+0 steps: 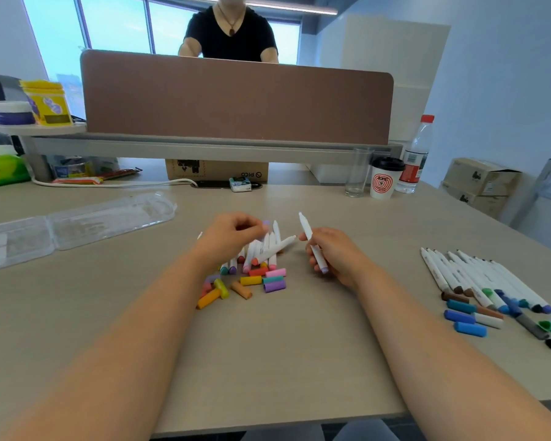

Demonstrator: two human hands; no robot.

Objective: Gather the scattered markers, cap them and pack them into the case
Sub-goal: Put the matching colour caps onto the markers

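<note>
Capping step, mid-pairing. Our right hand [334, 256] grips one white marker [306, 230] round its lower barrel, with the bare tip pointing up and away and the lilac end down by the palm. Our left hand [233, 233] pinches a small lilac cap [267, 223] between thumb and fingertips. The cap sits just left of the marker's tip, and they are not touching. The colours look matched, but the cap is blurred, so likely rather than certain.

Between and just below both hands is the pile of uncapped markers [264, 249] on the desk [283, 361]. Their loose caps [252, 281] lie just nearer us than the pile, right of the left wrist.

A second batch [477, 278] of markers lies well right of the right hand, with its own caps beside it. They look uncapped too.

The clear case [109, 218] lies open well left of the left hand. We see no markers in it, so we judge the task to be at an early stage with nothing packed.

Next move:
- Bring the hands together and line the cap mouth up with the tip.
- Push straight on until it seats, right hand bracing the barrel.
- The tip is narrow, so we want a coaxial approach. A skewed push could smear ink on the cap rim.
- Then the capped marker goes across to the case, a long reach past the left hand.
</note>
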